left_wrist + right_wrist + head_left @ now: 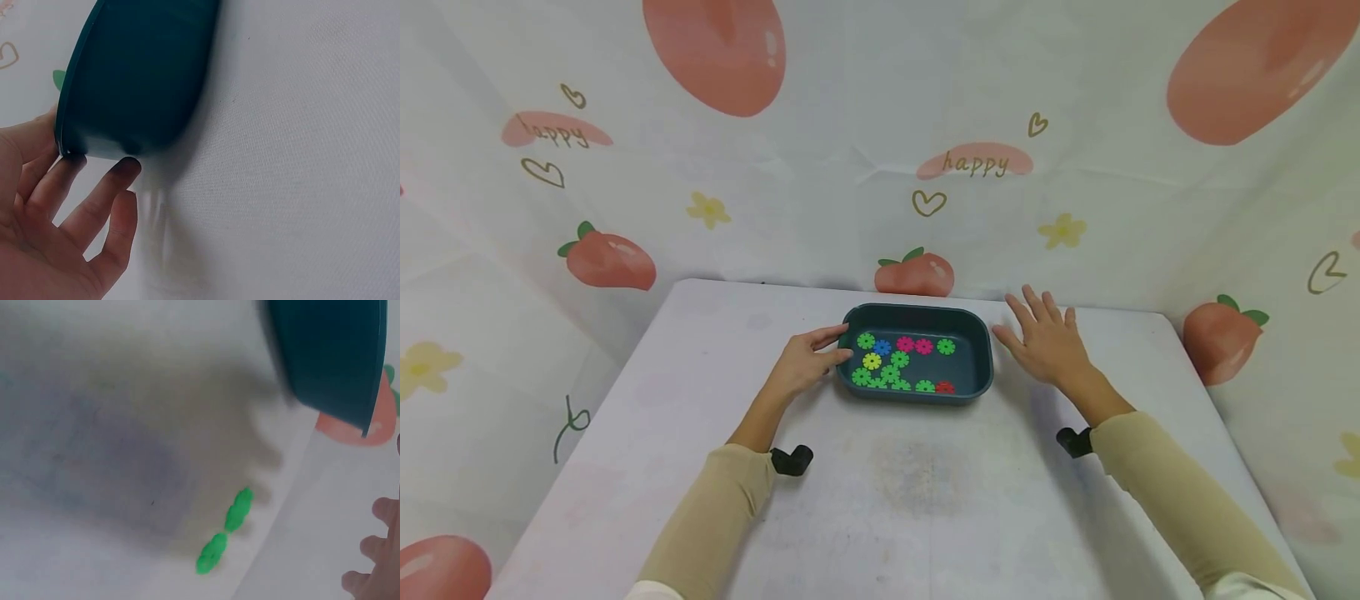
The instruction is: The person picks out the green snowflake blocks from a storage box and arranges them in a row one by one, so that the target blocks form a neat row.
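Note:
A dark teal tray (916, 398) sits toward the back of the table, with several flat notched plastic discs inside: green discs (946, 347), pink, blue and red ones, and a yellow disc (871, 361). My left hand (801, 365) grips the tray's left end, thumb at the rim; in the left wrist view, fingertips (129, 165) touch its outer wall. To the right of the tray, my right hand (1049, 343) is spread and holds nothing. Two green pieces (239, 509) lie on the table in the right wrist view; my right hand hides them in the head view.
The white table (925, 517) carries a greyish smudge in front of the tray. Behind its back edge hangs a pale cloth (850, 225) printed with peaches, hearts and flowers. Black wrist mounts (792, 461) stick out at both sleeves.

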`<state>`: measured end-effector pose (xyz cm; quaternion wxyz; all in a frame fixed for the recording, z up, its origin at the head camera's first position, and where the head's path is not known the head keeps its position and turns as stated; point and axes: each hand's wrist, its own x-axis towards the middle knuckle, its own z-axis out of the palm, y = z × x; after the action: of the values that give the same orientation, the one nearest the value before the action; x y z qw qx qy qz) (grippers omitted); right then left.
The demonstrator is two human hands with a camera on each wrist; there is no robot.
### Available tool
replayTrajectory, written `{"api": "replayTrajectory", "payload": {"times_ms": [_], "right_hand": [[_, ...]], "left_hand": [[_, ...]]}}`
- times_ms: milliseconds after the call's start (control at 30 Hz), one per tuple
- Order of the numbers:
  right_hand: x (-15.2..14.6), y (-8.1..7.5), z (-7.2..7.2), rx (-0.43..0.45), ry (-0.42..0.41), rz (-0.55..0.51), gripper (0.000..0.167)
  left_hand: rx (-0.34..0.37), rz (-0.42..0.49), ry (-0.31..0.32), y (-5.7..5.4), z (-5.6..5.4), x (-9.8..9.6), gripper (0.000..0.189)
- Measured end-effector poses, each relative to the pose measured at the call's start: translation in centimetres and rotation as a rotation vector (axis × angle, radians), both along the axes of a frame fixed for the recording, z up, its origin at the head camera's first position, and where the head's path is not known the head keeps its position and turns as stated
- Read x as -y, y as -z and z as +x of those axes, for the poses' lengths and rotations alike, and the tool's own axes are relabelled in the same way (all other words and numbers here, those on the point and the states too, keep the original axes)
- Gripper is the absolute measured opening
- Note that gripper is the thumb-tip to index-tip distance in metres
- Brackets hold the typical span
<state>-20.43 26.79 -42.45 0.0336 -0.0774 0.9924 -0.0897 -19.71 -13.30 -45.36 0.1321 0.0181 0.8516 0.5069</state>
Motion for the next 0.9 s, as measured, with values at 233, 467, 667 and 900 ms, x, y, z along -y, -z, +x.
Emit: {"api": "replayTrajectory", "payload": {"times_ms": [233, 467, 667, 900], "right_hand": [[1.4, -0.1, 0.1, -0.013, -0.061, 0.043, 0.077], [2.7, -0.7, 0.1, -0.031, -0.104, 0.073, 0.075], [3.9, -1.1, 0.1, -0.047, -0.153, 0.089, 0.075], [5.1, -1.7, 0.3, -0.042, -0.208, 0.100, 0.077]], "left_hand": [[0.002, 0.001, -0.006, -0.1, 0.1, -0.1, 0.056], [0.008, -0.006, -0.008, -0.4, 0.1, -0.2, 0.056], [0.012, -0.010, -0.010, -0.5, 0.1, -0.2, 0.055], [0.013, -0.004, -0.014, -0.2, 0.1, -0.3, 0.055]]}}
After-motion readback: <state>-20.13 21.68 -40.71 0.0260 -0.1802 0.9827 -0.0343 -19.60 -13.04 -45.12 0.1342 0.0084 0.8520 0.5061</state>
